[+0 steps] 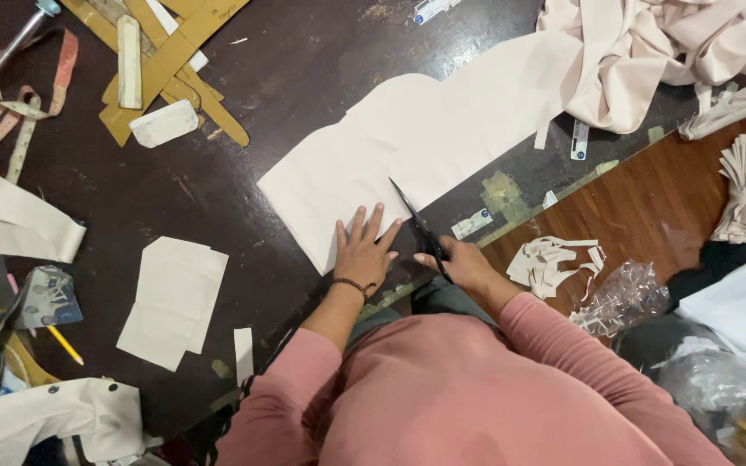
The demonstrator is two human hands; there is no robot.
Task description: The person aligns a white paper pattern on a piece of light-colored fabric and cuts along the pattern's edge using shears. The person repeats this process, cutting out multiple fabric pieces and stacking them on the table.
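A person in a pink long-sleeved top leans over a dark, scuffed bench (218,190), seen from above. The left hand (363,248) lies flat, fingers spread, grip apart, pressing down the near corner of a pale cream cloth (407,147) spread across the bench. The right hand (464,263) has its grip clamped on black scissors (418,226), whose blades enter the cloth's near edge just beside the left hand.

The cut looks barely begun: the blades reach only a short way in, and most of the cloth is uncut. Cut cream pieces (174,298) lie to the left.

Brown card patterns (170,60) and a tape measure (23,112) sit at the far left. Loose cloth (649,52) is heaped top right. Scrap strips (554,259) and a clear plastic bag (623,298) lie on the wooden floor (649,207).
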